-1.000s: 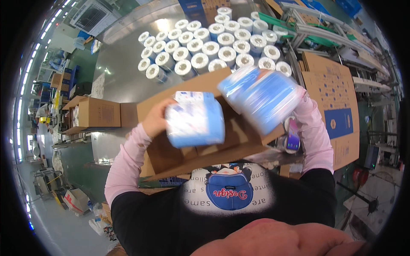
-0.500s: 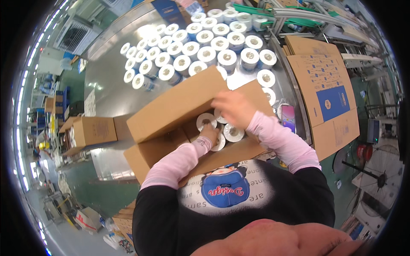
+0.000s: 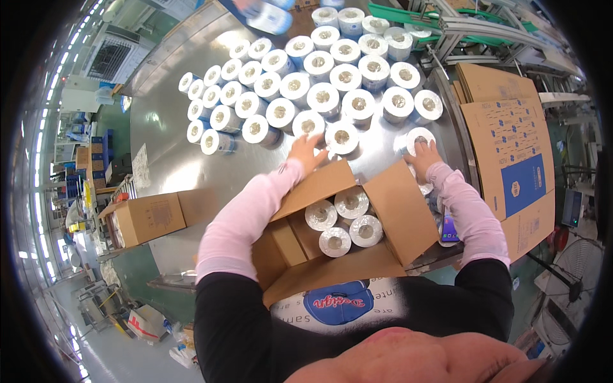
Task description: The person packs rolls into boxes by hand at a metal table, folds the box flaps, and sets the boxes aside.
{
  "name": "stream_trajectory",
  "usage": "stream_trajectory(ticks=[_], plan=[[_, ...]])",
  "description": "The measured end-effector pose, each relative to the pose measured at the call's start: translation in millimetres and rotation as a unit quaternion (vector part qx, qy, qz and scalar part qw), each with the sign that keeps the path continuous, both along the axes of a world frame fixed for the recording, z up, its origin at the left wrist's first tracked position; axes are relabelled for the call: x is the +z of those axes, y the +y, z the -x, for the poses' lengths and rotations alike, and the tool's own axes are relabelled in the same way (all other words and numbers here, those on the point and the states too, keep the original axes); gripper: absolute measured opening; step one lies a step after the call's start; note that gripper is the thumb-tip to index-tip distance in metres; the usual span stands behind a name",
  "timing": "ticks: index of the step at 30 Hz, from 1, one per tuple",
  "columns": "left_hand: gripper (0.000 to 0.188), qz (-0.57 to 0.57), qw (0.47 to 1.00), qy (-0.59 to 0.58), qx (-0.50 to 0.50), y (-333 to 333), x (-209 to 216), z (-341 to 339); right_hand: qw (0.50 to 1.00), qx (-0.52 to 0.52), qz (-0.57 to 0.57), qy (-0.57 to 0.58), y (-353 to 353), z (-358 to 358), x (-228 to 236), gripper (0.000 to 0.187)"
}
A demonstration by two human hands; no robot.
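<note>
Fingers of the left hand (image 3: 306,150) spread on a white wrapped paper roll (image 3: 309,123) at 12 o'clock of the open brown cardboard box (image 3: 396,214); the right hand (image 3: 423,153) cups another white roll (image 3: 419,136) at 1 o'clock. Step: picking rolls; next, presumably lifting both boxward.

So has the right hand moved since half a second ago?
Yes. The right hand has left the open cardboard box and reached out over the metal table to a wrapped roll.

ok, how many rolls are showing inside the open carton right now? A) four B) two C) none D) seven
A: four white rolls sit end-up in the open cardboard carton, clustered on its right side, while the left hand and right hand reach to rolls on the steel table beyond it.
</note>
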State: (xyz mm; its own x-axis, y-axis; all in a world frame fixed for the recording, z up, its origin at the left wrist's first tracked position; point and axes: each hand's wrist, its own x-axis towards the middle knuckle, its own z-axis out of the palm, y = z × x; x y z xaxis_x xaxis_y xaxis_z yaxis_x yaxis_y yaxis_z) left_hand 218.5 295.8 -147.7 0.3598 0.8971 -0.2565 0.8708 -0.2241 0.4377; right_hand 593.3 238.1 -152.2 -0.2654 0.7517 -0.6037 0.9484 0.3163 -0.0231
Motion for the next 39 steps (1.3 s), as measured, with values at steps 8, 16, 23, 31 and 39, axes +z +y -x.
stream_trajectory(ticks=[8,16,23,31,39], plan=[[0.053,0.061,0.964,0.254,0.054,49.7,-8.1,-74.9,0.993,0.040,0.085,-0.077,8.6,3.3,8.1,0.084],[0.055,0.107,0.985,0.085,0.107,39.3,25.6,-18.8,0.982,-0.137,-0.118,0.051,-52.1,-9.8,-54.8,0.040],[0.031,0.078,0.773,-0.572,0.262,5.2,112.4,99.1,0.832,-0.370,-0.292,0.292,-28.9,-24.9,-37.0,0.052],[0.033,0.206,0.816,-0.509,0.182,-210.4,244.6,195.6,0.775,0.037,-0.350,0.525,-36.9,106.5,243.3,0.045],[0.033,-0.078,0.996,-0.050,0.016,-330.7,280.6,213.5,0.766,0.588,-0.090,0.242,-146.9,289.3,260.3,0.025]])
